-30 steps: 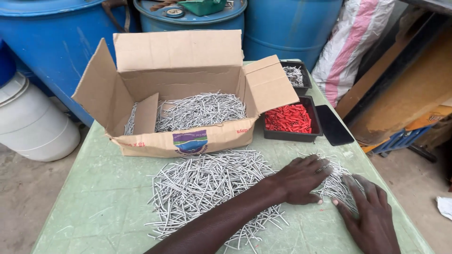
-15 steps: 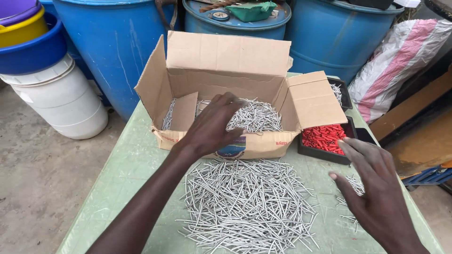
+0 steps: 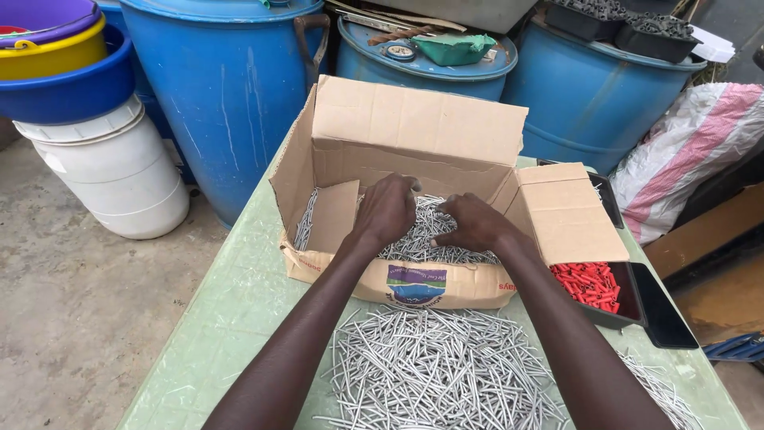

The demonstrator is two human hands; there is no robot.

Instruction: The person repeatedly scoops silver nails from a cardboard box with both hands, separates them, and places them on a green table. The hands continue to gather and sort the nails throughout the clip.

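Both hands are now inside the box [image 3: 414, 159], where half a second ago only the left had reached it and the right hovered over the tabletop [image 3: 239, 318]. The left hand [image 3: 387, 209] lies curled on the nails [image 3: 434, 235] in the box, fingers bent down into them; the right hand [image 3: 471, 223] has come in beside it, just to the right, fingers also curled and pressing into the same heap. Whether either has closed on a bunch I cannot tell, since the fingertips are buried. This looks like gathering a fresh handful from the box. The loose pile [image 3: 438, 370] lies untouched on the near tabletop, and the tray [image 3: 637, 299] of red plugs [image 3: 589, 283] sits at the right.
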